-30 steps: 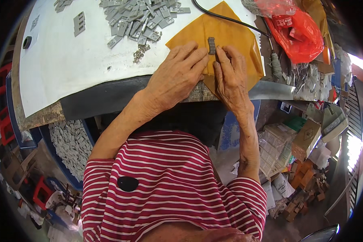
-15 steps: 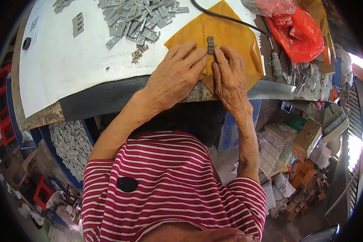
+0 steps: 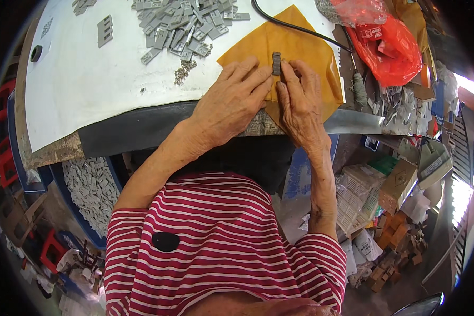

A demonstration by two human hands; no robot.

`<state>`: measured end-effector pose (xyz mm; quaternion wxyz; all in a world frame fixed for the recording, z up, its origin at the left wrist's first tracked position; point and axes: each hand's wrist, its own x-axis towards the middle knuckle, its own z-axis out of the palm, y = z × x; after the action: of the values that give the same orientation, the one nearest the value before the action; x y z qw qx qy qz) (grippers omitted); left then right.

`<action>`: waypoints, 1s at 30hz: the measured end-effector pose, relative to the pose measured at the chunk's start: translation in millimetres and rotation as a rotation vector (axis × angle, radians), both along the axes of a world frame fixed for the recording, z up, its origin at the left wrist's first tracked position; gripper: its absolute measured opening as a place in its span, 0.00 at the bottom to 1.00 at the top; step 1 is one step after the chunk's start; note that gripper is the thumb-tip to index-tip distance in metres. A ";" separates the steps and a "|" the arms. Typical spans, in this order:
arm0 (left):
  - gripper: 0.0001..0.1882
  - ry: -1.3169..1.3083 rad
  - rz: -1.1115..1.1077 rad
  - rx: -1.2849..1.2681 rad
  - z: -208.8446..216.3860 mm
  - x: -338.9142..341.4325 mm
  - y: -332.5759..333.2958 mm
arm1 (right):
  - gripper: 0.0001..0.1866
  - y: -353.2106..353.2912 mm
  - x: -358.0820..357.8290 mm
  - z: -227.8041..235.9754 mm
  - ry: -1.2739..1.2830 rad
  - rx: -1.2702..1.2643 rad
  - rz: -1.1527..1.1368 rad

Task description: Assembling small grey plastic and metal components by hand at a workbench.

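Observation:
A short, dark grey stack of small flat parts (image 3: 276, 63) stands upright on a folded amber sheet (image 3: 247, 42) at the table's front edge. From the left, my left hand (image 3: 234, 102) has its closed fingers bent in against the lower side of the stack. My right hand (image 3: 301, 102) presses its index fingertip on the stack's right side, with the thumb below it. Between the fingertips of both hands the stack is held; its underside is hidden. Left of the sheet lies a heap of light grey slotted parts (image 3: 184, 26), with tiny metal pieces (image 3: 183, 72) beside it.
A row of grey parts (image 3: 105, 30) and a black ring (image 3: 36, 53) lie on the white table covering (image 3: 89, 84). A black cable (image 3: 300, 29) crosses the amber sheet. To the right sit a red plastic bag (image 3: 387, 52) and a grey string spool (image 3: 359, 89). Below left, a blue bin (image 3: 68, 203) holds many parts.
The whole scene sits slightly lower in the picture. Both hands keep their places at the grey stack, their fingers barely shifted.

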<state>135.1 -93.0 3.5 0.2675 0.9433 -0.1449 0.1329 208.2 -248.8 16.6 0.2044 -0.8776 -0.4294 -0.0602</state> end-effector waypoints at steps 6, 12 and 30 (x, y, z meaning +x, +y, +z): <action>0.24 0.000 0.000 0.008 -0.8 -0.1 -0.4 | 0.20 -1.2 2.6 -2.3 -0.009 0.041 0.015; 0.24 -0.019 0.005 0.032 -2.6 -0.1 -0.2 | 0.21 1.4 2.8 -2.2 -0.010 0.043 0.025; 0.23 -0.056 -0.016 -0.085 -2.6 0.2 -0.1 | 0.23 2.1 -2.0 2.1 -0.125 -0.133 0.043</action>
<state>135.3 -93.1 0.9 0.3042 0.9258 -0.1539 0.1634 206.3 -246.7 18.7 0.1198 -0.8744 -0.4631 -0.0818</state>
